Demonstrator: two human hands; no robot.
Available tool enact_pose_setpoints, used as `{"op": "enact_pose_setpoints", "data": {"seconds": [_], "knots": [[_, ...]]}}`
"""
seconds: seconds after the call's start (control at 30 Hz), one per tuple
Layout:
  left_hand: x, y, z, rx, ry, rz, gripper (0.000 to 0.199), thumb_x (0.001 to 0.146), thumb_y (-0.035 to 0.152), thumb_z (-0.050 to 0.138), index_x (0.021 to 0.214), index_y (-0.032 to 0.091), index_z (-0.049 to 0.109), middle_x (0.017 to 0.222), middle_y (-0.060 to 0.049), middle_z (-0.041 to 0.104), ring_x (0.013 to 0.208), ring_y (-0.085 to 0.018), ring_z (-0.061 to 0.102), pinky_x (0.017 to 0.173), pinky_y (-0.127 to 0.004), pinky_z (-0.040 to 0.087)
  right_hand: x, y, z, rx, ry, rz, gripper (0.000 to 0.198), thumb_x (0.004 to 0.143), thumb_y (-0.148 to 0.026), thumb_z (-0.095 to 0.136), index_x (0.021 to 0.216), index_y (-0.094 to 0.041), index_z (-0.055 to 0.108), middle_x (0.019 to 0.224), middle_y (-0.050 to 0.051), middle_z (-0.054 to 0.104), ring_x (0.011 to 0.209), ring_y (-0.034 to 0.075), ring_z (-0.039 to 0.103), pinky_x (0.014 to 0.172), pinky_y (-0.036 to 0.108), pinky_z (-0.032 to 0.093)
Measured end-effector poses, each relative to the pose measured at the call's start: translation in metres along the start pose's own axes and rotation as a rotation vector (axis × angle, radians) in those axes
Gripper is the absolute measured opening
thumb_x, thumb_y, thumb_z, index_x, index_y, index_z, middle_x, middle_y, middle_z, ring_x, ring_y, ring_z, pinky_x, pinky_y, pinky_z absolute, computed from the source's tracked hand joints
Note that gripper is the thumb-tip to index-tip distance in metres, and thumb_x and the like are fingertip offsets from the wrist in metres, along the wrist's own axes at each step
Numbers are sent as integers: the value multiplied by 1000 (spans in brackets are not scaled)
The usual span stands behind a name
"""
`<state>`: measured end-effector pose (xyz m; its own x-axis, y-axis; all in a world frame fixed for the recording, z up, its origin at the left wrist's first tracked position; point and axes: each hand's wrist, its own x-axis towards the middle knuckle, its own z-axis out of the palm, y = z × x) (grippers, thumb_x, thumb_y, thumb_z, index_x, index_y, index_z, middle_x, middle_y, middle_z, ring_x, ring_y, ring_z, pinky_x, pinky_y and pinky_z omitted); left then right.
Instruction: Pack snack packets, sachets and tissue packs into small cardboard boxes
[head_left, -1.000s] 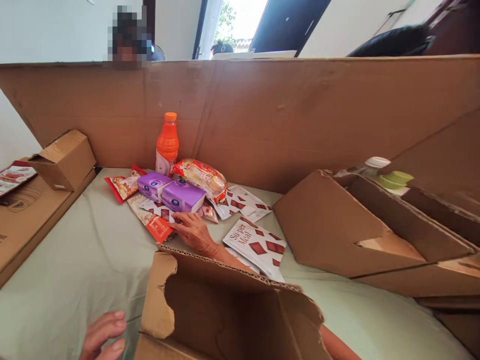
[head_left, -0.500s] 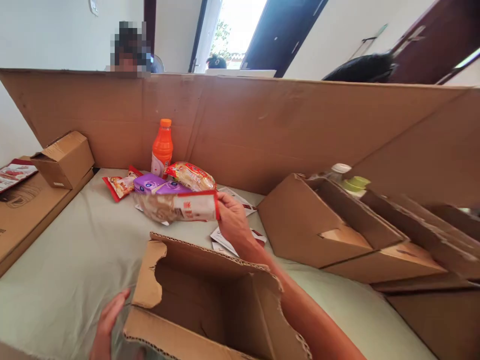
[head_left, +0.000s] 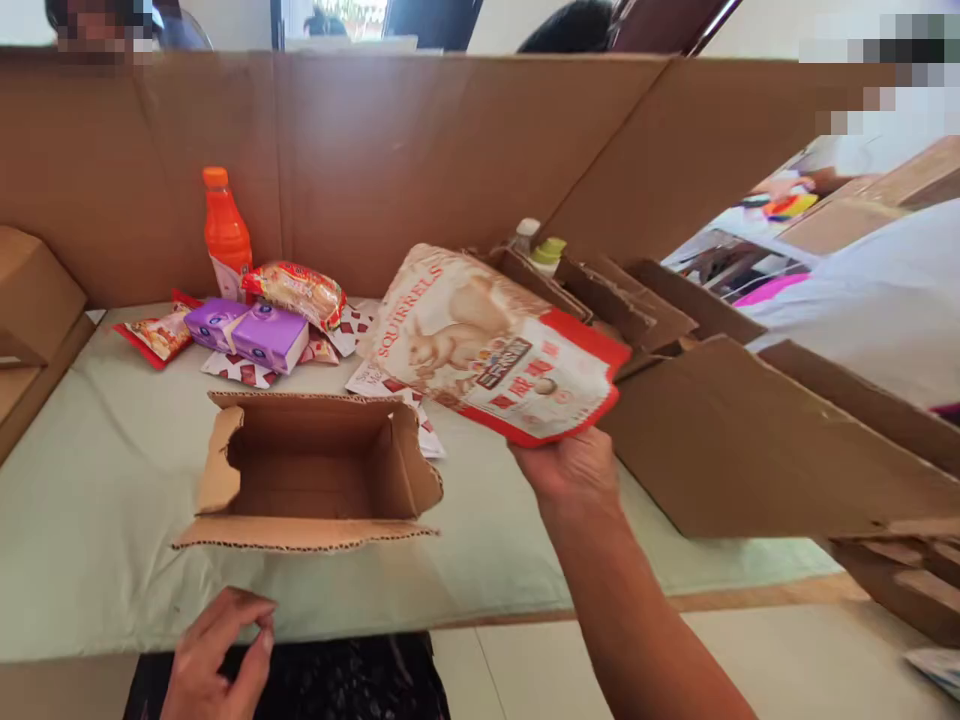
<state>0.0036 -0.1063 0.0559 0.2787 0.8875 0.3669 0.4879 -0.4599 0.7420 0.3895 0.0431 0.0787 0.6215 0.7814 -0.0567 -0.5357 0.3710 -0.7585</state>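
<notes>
My right hand (head_left: 574,462) grips the bottom edge of a white-and-red snack bag (head_left: 487,350) with a squirrel picture, held up above the table to the right of an open cardboard box (head_left: 307,545). The fingers behind the bag are hidden. My left hand (head_left: 221,650) hovers at the table's near edge, in front of the box, loosely curved with thumb and forefinger a little apart and nothing between them. Inside, the box shows bare cardboard. Behind it lie two purple tissue packs (head_left: 270,335), a red-and-clear bread package (head_left: 296,290) and a red snack packet (head_left: 159,335).
An orange drink bottle (head_left: 227,235) stands against the tall cardboard wall (head_left: 420,160). White-and-red packets (head_left: 431,435) lie partly behind the box. Cardboard bins (head_left: 720,440) line the right side, with a green-lidded container (head_left: 550,250) in one. Another box (head_left: 34,300) sits at left.
My right hand has carried the snack bag rightward and nearer, away from the purple packs. My left hand has come away from the box's side. The view has swung right and downward.
</notes>
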Motion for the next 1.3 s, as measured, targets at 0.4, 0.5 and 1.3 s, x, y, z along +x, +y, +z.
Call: {"op": "enact_pose_setpoints", "data": {"seconds": [0.4, 0.5, 1.3], "knots": [[81, -5, 44, 32, -298, -154, 26, 82, 27, 60, 103, 23, 75, 98, -8, 80, 81, -25, 75, 56, -28, 54, -71, -10, -94, -134, -5, -46, 31, 92, -50, 64, 115, -33, 75, 133, 2, 71, 125, 26, 65, 97, 50, 59], [106, -20, 44, 62, -254, -177, 26, 82, 30, 61, 103, 21, 73, 99, -8, 80, 72, -22, 73, 55, -28, 52, -71, -5, -102, -130, -22, -45, 30, 90, -49, 67, 114, -34, 76, 129, 1, 73, 121, 26, 67, 101, 53, 56], [88, 54, 48, -931, -151, -364, 34, 88, 48, 73, 107, 19, 77, 106, -11, 78, 107, -30, 71, 100, -46, 55, -129, 46, -85, -301, -328, 254, 29, 79, -49, 79, 95, -26, 74, 101, 7, 79, 82, 24, 75, 69, 37, 63]]}}
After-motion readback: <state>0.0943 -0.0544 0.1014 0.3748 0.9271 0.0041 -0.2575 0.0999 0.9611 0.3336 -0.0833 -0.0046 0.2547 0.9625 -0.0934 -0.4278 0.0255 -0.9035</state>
